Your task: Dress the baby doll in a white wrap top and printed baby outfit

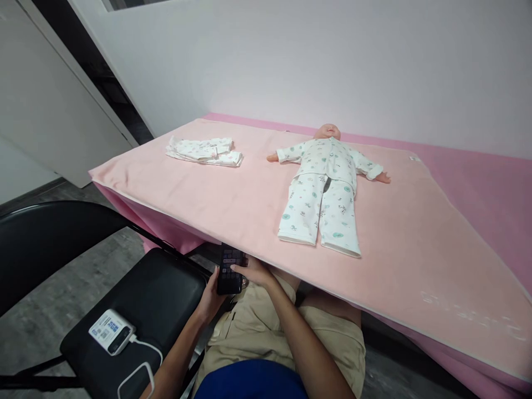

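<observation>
A dark phone (229, 270) with a lit screen is held low in front of me, just below the near edge of the pink-covered table (415, 266). My left hand (210, 299) grips it from below and the left. My right hand (254, 271) rests on its right side with the thumb on the screen. On the table lies a baby doll (328, 183) on its back, dressed in a white patterned top and trousers, arms spread. To the left of the doll sits a folded pile of white patterned baby clothes (205, 151).
A black folding chair (149, 299) stands at my left, with a white power bank (111, 331) and its white cable on the seat. A white wall runs behind the table, with a door at the far left. The floor is grey.
</observation>
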A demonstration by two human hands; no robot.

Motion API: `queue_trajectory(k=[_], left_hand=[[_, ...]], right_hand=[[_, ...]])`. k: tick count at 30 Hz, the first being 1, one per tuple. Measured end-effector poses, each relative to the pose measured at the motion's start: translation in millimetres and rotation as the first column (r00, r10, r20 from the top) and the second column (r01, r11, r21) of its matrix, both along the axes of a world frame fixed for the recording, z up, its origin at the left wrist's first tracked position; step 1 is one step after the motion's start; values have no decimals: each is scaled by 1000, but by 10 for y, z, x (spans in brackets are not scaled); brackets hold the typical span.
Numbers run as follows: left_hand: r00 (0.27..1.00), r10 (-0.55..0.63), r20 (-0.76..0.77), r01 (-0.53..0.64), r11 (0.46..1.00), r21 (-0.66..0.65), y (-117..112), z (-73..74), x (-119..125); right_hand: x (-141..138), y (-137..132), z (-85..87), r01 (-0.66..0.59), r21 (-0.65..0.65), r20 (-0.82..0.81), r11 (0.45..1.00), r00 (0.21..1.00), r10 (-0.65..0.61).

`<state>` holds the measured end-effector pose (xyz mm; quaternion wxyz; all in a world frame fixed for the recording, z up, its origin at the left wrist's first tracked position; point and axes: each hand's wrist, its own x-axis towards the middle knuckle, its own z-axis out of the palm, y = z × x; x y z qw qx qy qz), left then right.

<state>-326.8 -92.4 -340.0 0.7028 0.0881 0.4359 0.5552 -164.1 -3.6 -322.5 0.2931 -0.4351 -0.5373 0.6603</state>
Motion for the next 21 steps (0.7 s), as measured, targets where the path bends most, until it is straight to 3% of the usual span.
queue_trajectory(k=[16, 21], left_hand=[[1000, 24, -11, -24, 999, 26, 0, 49, 33], [999, 33, -22, -32, 999, 18, -1, -21, 6]], right_hand=[[-18, -17, -36, 42, 8, 14, 999, 999, -42], [-12, -26, -7, 57, 6, 8, 998, 998, -57]])
